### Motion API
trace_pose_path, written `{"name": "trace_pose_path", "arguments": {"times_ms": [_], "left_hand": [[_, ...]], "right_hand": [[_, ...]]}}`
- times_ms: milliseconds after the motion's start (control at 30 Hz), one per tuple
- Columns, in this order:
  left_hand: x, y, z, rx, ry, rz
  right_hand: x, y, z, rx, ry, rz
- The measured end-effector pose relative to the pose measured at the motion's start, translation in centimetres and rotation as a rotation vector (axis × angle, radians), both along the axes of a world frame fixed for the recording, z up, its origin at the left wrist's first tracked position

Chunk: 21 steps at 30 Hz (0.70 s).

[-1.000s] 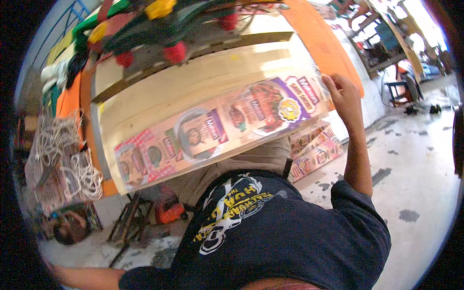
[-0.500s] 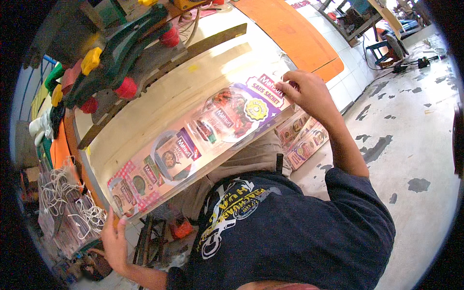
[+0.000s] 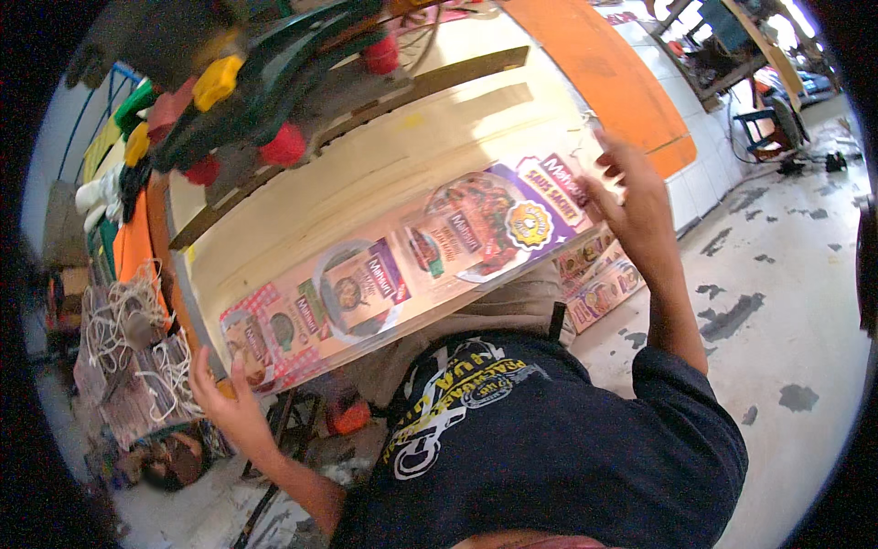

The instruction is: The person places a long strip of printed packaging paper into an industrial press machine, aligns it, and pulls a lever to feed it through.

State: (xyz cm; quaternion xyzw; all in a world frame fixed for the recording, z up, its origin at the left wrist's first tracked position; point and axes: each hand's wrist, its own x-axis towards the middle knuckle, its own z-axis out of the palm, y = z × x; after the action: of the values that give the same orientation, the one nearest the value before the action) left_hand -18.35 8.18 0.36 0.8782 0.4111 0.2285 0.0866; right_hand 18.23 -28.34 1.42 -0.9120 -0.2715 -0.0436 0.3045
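Observation:
A long printed banner strip (image 3: 412, 265) with food pictures, purple at its right end and red-checked at its left, lies along the front edge of a pale wooden counter (image 3: 384, 165). My left hand (image 3: 224, 403) grips the strip's lower left end, fingers up against it. At the other end, my right hand (image 3: 631, 206) is raised on an outstretched arm and holds the strip's upper right end against the counter edge. My dark printed shirt (image 3: 540, 439) fills the lower middle of the view.
Green, yellow and red plastic goods (image 3: 238, 101) are piled on the counter's far side. An orange panel (image 3: 622, 82) leans at the right. White cord bundles (image 3: 137, 339) hang at the left. More printed strips (image 3: 604, 288) sit below the counter. Stained concrete floor (image 3: 777, 302) spreads right.
My left hand has come up from below and taken the strip's left end. My right hand stays on the right end. The view has tilted, shifting the counter and strip.

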Motion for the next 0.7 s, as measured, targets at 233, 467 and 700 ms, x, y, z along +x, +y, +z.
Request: {"name": "trace_pose_path", "arguments": {"times_ms": [233,467,700], "left_hand": [[6.1,-5.0,-1.5,-0.152,-0.243,-0.555],[6.4,-6.5,-4.0,-0.019,-0.011,-0.628],[6.0,-6.7,-4.7,-0.014,-0.1,-0.609]], "right_hand": [[-2.8,1.8,-0.1,0.781,-0.32,0.595],[-4.3,4.0,-0.7,-0.083,-0.131,0.649],[-4.7,4.6,-0.5,-0.323,-0.363,0.682]]}}
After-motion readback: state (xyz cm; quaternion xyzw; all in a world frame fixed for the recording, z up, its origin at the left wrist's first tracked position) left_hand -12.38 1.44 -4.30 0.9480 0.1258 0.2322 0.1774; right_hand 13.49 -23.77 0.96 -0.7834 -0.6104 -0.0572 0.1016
